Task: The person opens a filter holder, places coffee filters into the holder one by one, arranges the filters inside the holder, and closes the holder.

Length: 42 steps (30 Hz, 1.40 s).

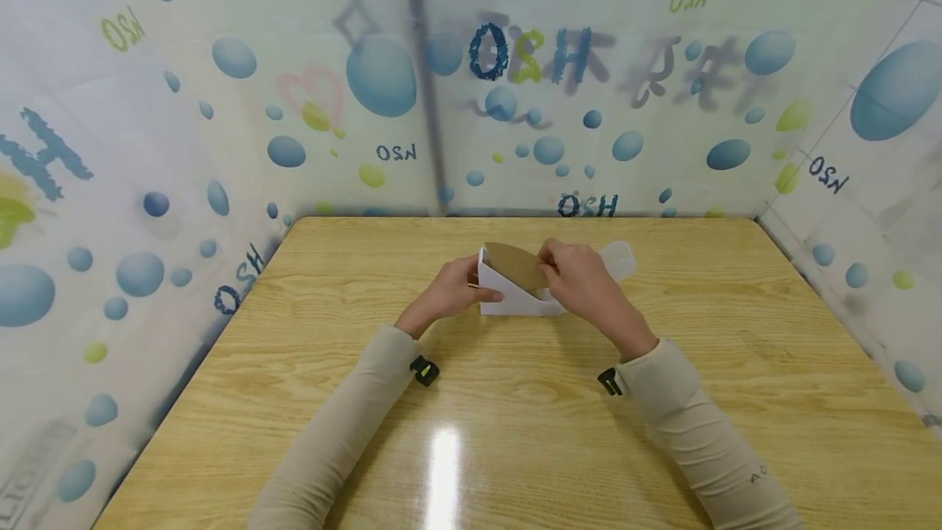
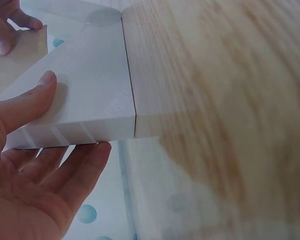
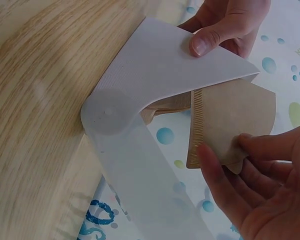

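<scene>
A white slant-topped holder (image 1: 508, 301) stands on the wooden table, its cut-away side facing up. My left hand (image 1: 454, 287) grips its left end, thumb on the near face and fingers around the back, as the left wrist view of the holder (image 2: 90, 75) shows. Between thumb and fingers my right hand (image 1: 585, 280) pinches a brown paper coffee filter (image 3: 235, 115) with a crimped edge. That filter sticks partly out of the holder's opening. More brown filters (image 3: 172, 105) show inside. The clear lid (image 3: 145, 180) is swung out from the holder's low end.
The wooden table (image 1: 368, 432) stretches around the holder on all sides. Bubble-patterned curtains (image 1: 471, 145) enclose its back and sides. A black strap buckle (image 1: 424, 370) hangs at the left wrist, and another buckle (image 1: 610, 382) at the right.
</scene>
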Tool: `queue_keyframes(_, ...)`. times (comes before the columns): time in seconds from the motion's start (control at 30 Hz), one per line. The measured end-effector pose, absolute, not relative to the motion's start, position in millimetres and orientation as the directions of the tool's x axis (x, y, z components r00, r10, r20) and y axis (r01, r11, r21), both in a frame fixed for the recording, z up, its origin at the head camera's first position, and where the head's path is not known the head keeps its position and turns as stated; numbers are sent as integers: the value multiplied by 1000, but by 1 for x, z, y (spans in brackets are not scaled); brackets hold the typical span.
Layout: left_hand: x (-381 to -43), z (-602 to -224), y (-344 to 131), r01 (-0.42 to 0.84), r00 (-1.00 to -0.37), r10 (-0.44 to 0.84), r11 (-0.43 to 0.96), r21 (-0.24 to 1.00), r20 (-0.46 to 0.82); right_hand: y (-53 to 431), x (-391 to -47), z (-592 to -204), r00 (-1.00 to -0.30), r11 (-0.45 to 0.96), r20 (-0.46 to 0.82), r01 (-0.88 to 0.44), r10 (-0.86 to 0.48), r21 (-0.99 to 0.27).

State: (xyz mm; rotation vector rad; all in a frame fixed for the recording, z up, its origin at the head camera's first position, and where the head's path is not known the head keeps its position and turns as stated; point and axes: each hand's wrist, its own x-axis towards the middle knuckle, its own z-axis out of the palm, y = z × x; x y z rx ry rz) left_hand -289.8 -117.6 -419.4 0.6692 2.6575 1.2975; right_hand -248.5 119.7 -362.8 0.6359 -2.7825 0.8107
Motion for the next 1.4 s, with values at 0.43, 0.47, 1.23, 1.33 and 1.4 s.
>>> queue_keyframes(0.43,-289,-418,-117,337,-898,432,541,771,89,116,-248,-366,-882,758,290,-469,-371,-454)
queue_keyframes(0.47,-289,-418,-118,336,-897,432,542,771,87,116,-248,-366,-882,759,291,-469,-371,-452)
queue_keyframes(1.23,-290,-420,-119,326,-894,442,537,778,70,112,-250,-373,-877,758,284,-478,-387,-443)
queue_keyframes(1.33,-290,-421,-119,335,-892,445,538,774,77,111,-250,-373,-880,761,278,-473,-385,-444)
queue_keyframes(1.4,-290,-421,-118,338,-891,446,538,772,80,111,-250,-374,-882,762,270,-470,-386,-445)
